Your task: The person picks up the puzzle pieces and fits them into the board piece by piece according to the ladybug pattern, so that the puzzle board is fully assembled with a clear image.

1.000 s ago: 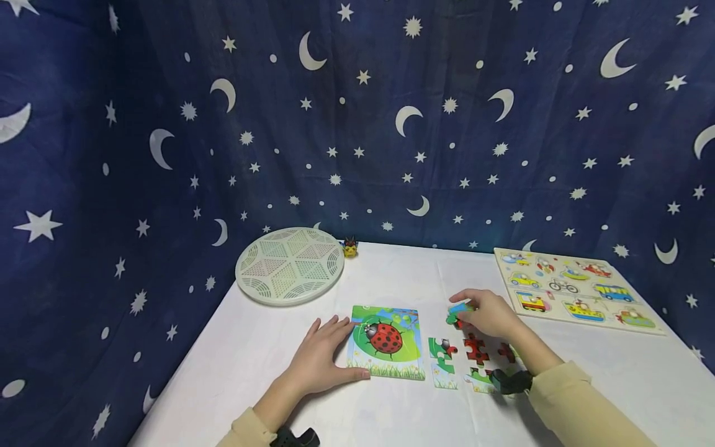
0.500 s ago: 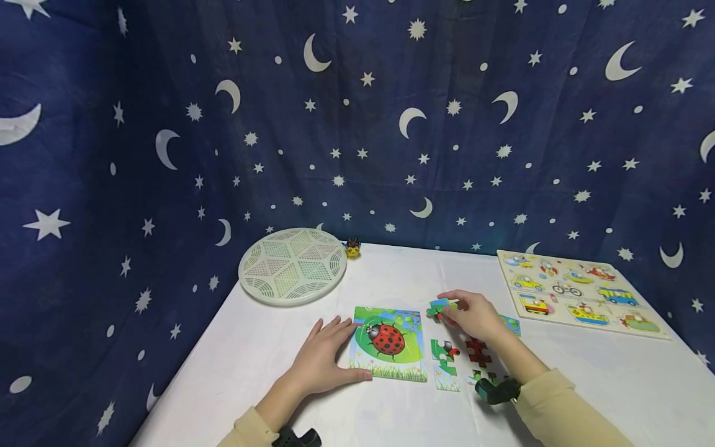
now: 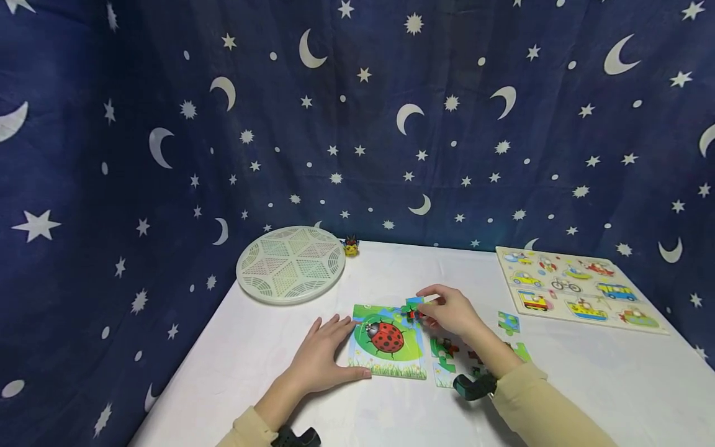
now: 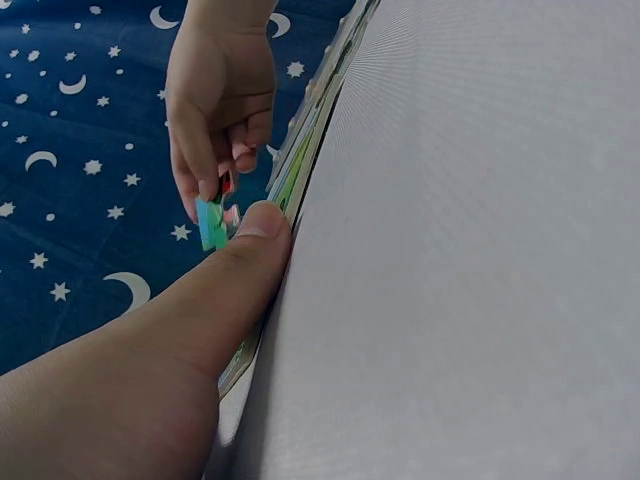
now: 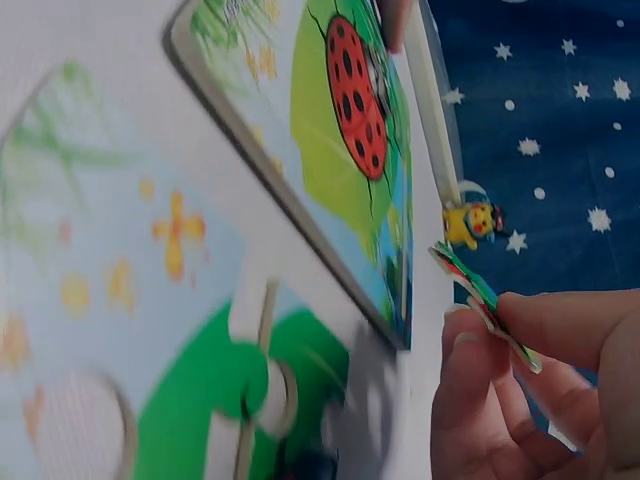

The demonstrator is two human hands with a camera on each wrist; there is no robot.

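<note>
A square ladybug puzzle board (image 3: 385, 347) lies flat on the table in the head view. My left hand (image 3: 321, 360) rests at its left side with fingers extended, the thumb along the board's near edge. In the left wrist view that thumb (image 4: 245, 265) touches the edge. My right hand (image 3: 455, 313) pinches a green, blue and red jigsaw piece (image 3: 411, 309) over the board's upper right corner. The right wrist view shows this piece (image 5: 478, 295) edge-on between thumb and fingers, raised off the table. Several loose jigsaw pieces (image 3: 444, 375) lie right of the board, partly hidden by the right arm.
One loose jigsaw piece (image 3: 509, 322) lies to the right, beyond the right forearm. A wooden vehicle puzzle (image 3: 581, 288) stands at the back right, a round patterned game board (image 3: 290, 266) at the back left. Beside the latter is a small yellow toy figure (image 3: 350, 247). A starry curtain (image 3: 385, 124) hangs behind.
My right hand has carried the jigsaw piece left, from above the loose pieces to the ladybug board's upper right corner. My left hand has stayed in place.
</note>
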